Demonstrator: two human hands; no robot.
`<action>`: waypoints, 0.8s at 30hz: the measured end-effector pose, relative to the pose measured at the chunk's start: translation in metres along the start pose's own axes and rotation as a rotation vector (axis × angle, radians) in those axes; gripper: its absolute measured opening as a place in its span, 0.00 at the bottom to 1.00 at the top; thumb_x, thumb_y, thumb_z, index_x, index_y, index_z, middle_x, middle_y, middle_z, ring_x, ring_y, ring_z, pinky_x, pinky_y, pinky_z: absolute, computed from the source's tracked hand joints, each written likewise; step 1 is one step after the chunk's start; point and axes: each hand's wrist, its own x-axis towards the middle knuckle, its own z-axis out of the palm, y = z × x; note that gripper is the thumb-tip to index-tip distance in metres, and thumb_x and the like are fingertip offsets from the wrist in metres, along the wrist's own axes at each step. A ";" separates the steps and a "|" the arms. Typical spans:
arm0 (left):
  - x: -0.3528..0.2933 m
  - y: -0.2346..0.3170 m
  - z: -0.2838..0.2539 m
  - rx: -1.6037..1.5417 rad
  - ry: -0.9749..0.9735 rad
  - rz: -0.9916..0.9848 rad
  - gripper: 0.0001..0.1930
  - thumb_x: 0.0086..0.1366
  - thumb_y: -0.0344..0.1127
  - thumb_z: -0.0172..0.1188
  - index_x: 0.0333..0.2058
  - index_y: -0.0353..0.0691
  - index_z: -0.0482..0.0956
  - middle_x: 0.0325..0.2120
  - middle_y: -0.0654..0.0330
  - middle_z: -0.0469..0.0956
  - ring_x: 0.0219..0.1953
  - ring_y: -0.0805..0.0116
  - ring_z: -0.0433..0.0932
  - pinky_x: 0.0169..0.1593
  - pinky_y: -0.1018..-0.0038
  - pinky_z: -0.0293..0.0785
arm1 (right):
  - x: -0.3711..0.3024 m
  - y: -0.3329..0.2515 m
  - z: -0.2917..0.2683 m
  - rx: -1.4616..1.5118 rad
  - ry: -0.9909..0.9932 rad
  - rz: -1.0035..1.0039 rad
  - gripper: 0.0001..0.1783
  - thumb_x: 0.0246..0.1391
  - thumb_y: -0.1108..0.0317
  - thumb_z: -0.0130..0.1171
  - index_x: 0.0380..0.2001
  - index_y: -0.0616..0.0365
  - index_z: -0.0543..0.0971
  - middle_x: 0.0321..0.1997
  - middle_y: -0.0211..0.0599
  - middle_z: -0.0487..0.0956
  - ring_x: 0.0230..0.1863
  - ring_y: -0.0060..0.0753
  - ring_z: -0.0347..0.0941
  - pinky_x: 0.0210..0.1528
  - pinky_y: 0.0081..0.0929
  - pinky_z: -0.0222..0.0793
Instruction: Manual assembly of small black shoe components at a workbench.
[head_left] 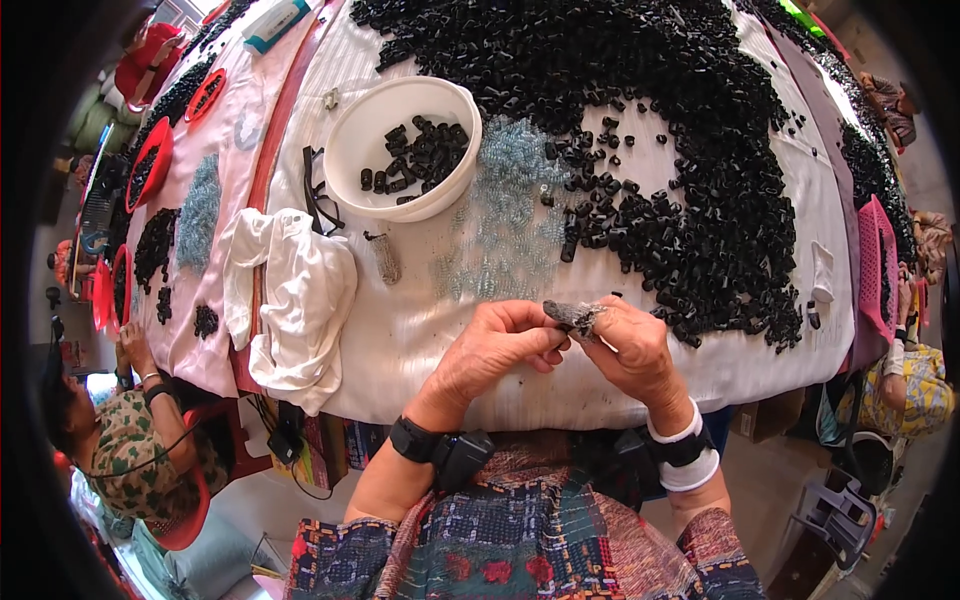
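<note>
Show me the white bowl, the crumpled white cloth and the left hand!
White bowl point(362, 125), head view: inner wall.
Crumpled white cloth point(298, 290), head view: middle folds.
Left hand point(485, 345), head view: back of hand.

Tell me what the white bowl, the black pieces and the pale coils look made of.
White bowl: probably smooth plastic, slightly glossy, given its even, rounded rim. Black pieces: likely moulded plastic, with highlights on their edges. Pale coils: shiny, possibly metal wire, from thin looped strands; too small for certainty.
</note>
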 end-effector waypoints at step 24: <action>-0.004 0.002 0.006 -0.033 0.095 0.015 0.07 0.57 0.26 0.64 0.35 0.34 0.80 0.27 0.59 0.81 0.28 0.73 0.80 0.34 0.79 0.78 | -0.004 -0.003 0.000 -0.008 0.047 0.089 0.09 0.39 0.81 0.64 0.26 0.64 0.75 0.22 0.41 0.75 0.24 0.43 0.72 0.27 0.32 0.69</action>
